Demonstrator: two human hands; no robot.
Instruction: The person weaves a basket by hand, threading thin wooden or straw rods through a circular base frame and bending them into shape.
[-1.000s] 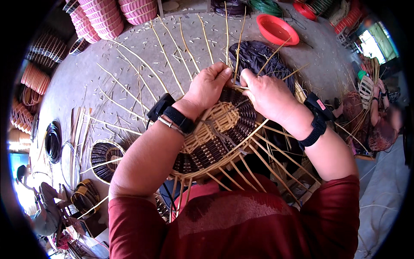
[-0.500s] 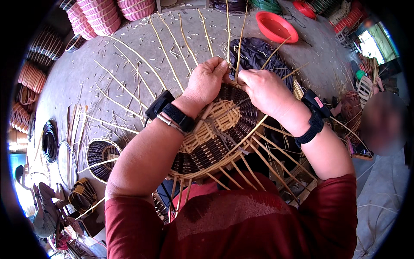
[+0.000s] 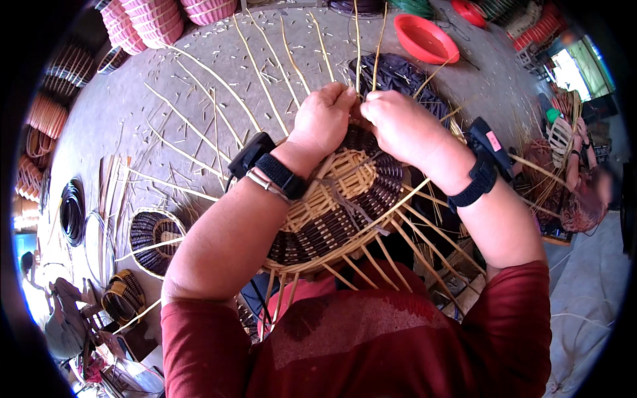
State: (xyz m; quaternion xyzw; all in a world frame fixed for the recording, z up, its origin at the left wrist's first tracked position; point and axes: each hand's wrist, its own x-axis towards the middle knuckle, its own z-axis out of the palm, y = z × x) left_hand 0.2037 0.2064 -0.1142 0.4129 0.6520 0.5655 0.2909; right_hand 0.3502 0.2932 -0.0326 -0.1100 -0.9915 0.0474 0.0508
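Observation:
An oval wicker basket (image 3: 323,232), with dark woven sides and a pale woven middle, lies in front of my body. Long pale rods (image 3: 257,78) fan out from its rim all round. At the far rim my left hand (image 3: 325,118) is closed in a pinch, thumb and fingers pressed together. Close beside it, my right hand (image 3: 403,126) is curled shut at the same stretch of rim, near two upright rods. My fingers hide the exact bit of weaving between them. A grey strip (image 3: 352,209) lies across the basket's middle.
A red basin (image 3: 426,38) and dark cloth (image 3: 405,76) lie beyond my hands. Pink baskets (image 3: 151,23) are stacked at the far left. A small dark basket (image 3: 154,240) and a black coil (image 3: 71,212) rest on the littered floor. Another person (image 3: 584,182) sits at the right.
The basket and both hands have shifted slightly in view. My fingers stay closed at the far rim, and my right hand has edged nearer the left. The person at right has moved.

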